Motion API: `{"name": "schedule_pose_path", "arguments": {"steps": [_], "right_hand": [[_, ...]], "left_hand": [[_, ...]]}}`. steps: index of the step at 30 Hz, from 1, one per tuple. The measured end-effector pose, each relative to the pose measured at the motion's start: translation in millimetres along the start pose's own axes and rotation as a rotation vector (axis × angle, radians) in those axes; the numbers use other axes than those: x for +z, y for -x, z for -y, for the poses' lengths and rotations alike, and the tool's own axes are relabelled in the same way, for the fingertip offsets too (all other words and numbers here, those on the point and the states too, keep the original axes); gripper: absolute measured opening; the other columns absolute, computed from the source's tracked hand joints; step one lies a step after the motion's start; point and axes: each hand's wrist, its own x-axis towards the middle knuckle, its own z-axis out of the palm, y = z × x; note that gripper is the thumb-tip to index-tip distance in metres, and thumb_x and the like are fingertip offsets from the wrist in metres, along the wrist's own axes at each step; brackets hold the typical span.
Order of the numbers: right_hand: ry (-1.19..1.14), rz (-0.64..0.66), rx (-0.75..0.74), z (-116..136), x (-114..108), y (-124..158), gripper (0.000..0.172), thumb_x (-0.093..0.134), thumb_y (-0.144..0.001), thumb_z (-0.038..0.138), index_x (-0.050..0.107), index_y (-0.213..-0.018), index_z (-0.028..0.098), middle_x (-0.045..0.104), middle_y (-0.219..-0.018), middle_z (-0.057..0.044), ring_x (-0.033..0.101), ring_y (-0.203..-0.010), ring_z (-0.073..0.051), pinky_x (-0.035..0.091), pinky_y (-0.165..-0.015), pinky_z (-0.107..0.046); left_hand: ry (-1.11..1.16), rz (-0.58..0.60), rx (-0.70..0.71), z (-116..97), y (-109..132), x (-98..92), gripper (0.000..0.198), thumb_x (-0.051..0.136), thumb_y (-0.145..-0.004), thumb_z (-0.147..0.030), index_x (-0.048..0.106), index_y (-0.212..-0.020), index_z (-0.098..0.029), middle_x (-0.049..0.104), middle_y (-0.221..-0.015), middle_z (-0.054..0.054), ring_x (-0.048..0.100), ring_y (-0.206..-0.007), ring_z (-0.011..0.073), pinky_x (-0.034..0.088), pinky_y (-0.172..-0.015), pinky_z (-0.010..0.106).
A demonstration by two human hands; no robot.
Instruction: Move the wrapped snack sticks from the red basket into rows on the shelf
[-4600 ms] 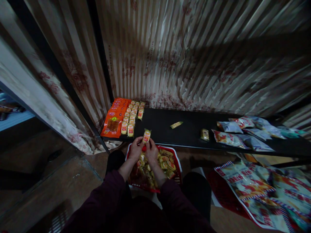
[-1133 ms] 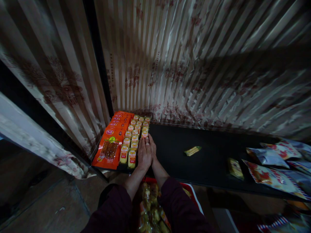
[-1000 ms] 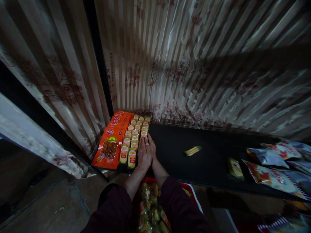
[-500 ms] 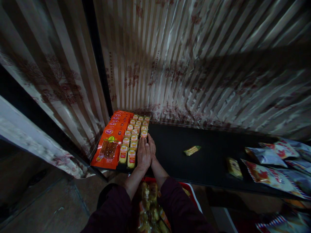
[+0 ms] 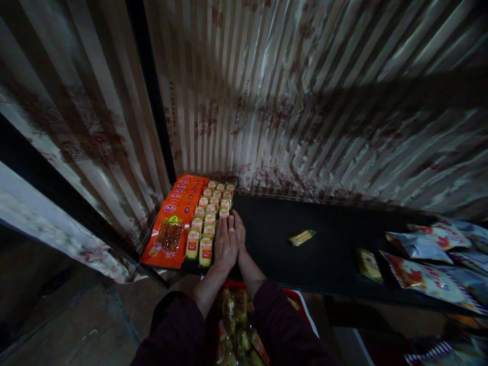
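Overall light: the scene was dim.
Striped curtain [image 5: 282,127]: pale glare streaked the creases; a broad shadow darkened the right side.
Black shelf [image 5: 328,254]: it reflected little light.
Yellow snack packs [image 5: 206,249]: wrappers glinted faintly; labels were fairly sharp.
Red basket [image 5: 293,293]: its inside was murky.
Snack bags [image 5: 427,278]: they looked stretched and soft near the right edge.

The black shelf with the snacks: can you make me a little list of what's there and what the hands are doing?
Black shelf: orange bags on the left, pale bags on the right
Yellow packs: columns beside the orange bags
Loose packs: two, lying apart
Left hand: at the yellow packs' right column; any grip is hidden
Right hand: against the left hand
Red basket: below the shelf, holding more wrapped packs
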Motion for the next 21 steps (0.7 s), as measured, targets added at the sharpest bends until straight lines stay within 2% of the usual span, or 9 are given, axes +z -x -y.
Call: {"name": "schedule_pose_path", "arguments": {"steps": [6,10,14,17,21], "right_hand": [[-0.115,-0.046,0.043,-0.2,-1.0,-4.6,0.062,0.030,-0.085,0.052,0.054,-0.124,0.010,0.056,-0.128,-0.015,0.050,-0.120,-0.023,0.034,-0.106,-0.040],[-0.193,-0.092,0.071,-0.2,-2.5,-11.5,0.067,0.028,-0.085,0.058,0.054,-0.124,0.011,0.056,-0.128,-0.015,0.050,-0.120,-0.023,0.034,-0.106,-0.039],[-0.306,-0.115,0.155,-5.4,-2.9,-23.1,0.065,0.030,-0.084,0.061,0.055,-0.124,0.016,0.056,-0.130,-0.011,0.050,-0.121,-0.022,0.033,-0.107,-0.037],[-0.407,-0.114,0.198,-12.3,-2.2,-32.7,0.069,0.031,-0.082,0.065,0.055,-0.125,0.017,0.055,-0.132,-0.009,0.048,-0.124,-0.022,0.032,-0.108,-0.036],[-0.530,-0.097,0.215,-17.8,0.5,-44.5,0.072,0.034,-0.081,0.067,0.053,-0.128,0.015,0.050,-0.137,-0.009,0.043,-0.129,-0.022,0.029,-0.110,-0.036]], "left_hand": [[-0.043,0.012,0.057,-4.0,4.0,-6.9,0.049,0.025,-0.093,-0.033,0.042,-0.136,-0.017,0.035,-0.147,0.010,0.025,-0.139,0.0216,0.021,-0.115,0.042],[-0.174,-0.025,0.172,-6.4,4.8,-11.2,0.049,0.027,-0.093,-0.030,0.040,-0.136,-0.010,0.038,-0.144,0.016,0.028,-0.137,0.0227,0.027,-0.113,0.045],[-0.298,-0.042,0.280,-3.9,3.2,-6.9,0.049,0.029,-0.089,-0.017,0.038,-0.136,-0.004,0.039,-0.143,0.019,0.025,-0.139,0.0224,0.031,-0.111,0.044],[-0.428,-0.022,0.333,-3.3,-1.0,-0.7,0.050,0.032,-0.085,-0.010,0.042,-0.133,-0.005,0.038,-0.144,0.018,0.019,-0.140,0.0260,0.031,-0.110,0.049],[-0.641,-0.006,0.354,-6.0,-12.1,1.2,0.047,0.040,-0.085,-0.014,0.046,-0.131,-0.008,0.037,-0.145,0.017,0.016,-0.140,0.0324,0.026,-0.109,0.056]]}}
